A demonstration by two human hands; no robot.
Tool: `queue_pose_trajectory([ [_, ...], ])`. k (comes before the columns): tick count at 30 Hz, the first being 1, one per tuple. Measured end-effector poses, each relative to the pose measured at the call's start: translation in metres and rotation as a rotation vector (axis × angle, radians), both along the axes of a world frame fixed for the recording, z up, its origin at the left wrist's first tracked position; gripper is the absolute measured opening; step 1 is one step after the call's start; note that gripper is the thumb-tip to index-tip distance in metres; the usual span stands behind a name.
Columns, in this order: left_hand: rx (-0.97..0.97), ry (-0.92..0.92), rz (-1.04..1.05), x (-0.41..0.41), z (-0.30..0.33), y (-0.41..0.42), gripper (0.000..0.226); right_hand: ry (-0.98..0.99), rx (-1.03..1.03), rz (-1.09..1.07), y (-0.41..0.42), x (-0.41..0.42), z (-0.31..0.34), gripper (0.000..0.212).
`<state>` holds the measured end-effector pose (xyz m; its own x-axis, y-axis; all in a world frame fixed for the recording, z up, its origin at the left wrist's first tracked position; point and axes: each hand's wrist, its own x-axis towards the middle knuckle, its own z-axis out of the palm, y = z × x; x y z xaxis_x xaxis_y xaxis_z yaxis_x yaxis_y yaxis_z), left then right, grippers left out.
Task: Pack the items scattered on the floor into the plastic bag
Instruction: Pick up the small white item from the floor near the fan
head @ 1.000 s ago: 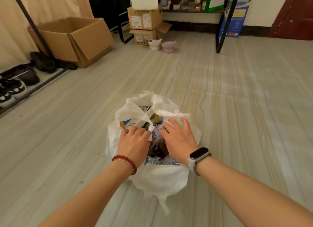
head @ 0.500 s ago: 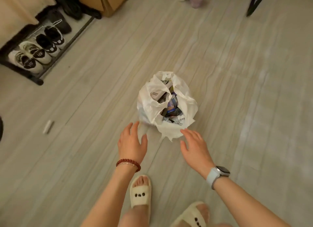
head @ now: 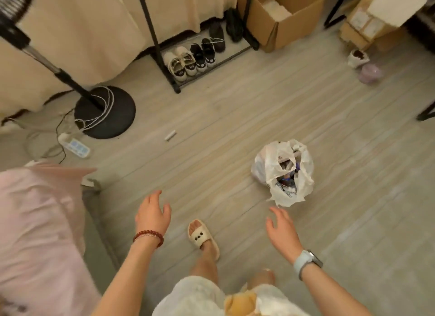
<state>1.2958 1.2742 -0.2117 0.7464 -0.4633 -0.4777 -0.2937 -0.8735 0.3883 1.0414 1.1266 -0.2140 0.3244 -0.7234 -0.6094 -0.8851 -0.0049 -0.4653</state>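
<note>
Plastic bag (head: 270,172) lies beyond right grip (head: 281,231), seemingly untouched.

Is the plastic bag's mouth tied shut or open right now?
Open. The plastic bag sits untied on the floor, handles loose, packed items visible through its gaping mouth.

The plastic bag (head: 283,168) sits on the floor (head: 235,117) right of a small tube (head: 170,135), items inside

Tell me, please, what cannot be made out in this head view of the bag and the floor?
- Contents of the plastic bag: mostly covered by its own crumpled film.
- Small white item on the floor: too small and blurred to identify.
- Right foot: hidden behind the person's clothing.
- Fan: head cut off by the top left edge.
</note>
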Motion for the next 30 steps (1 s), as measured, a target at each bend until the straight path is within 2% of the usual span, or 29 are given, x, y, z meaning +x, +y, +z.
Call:
queue_pose_trajectory([
  [7,-0.035,-0.068,0.104,0.102,0.034,0.032,0.043,0.024,-0.01,0.309,-0.026,0.156,0.029,0.04],
  [11,-0.031,-0.007,0.245,0.136,0.027,0.027,0.041,-0.012,0.015,0.425,-0.046,0.25,0.031,0.037],
  [15,-0.039,0.057,0.269,0.17,0.011,0.001,0.039,-0.036,0.03,0.486,-0.076,0.325,0.014,0.036],
  [20,-0.004,0.125,0.367,0.248,-0.017,-0.055,0.038,-0.02,0.09,0.545,-0.132,0.415,-0.027,0.037],
  [24,0.051,0.189,0.314,0.319,-0.054,-0.12,0.038,0.0,0.108,0.62,-0.187,0.48,-0.075,0.04],
  [30,0.079,0.153,0.16,0.421,-0.18,-0.198,0.038,0.119,0.089,0.736,-0.236,0.564,-0.212,0.037],
])
